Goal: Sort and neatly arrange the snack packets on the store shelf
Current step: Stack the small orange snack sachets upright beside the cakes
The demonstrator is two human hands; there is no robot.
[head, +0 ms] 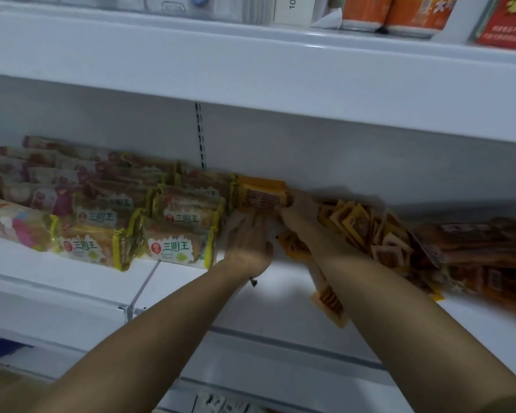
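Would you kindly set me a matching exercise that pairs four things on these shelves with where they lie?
Things:
1. Yellow-edged packets
2. Orange packet
3. Loose pile of small orange sachets
4. Orange cartons

Places:
A. On the upper shelf, at the right
B. At the back of the shelf, just beyond both hands
C. In tidy rows to the left of the left hand
D. To the right of the right hand

Pairs: 1-C, 2-B, 3-D, 4-A
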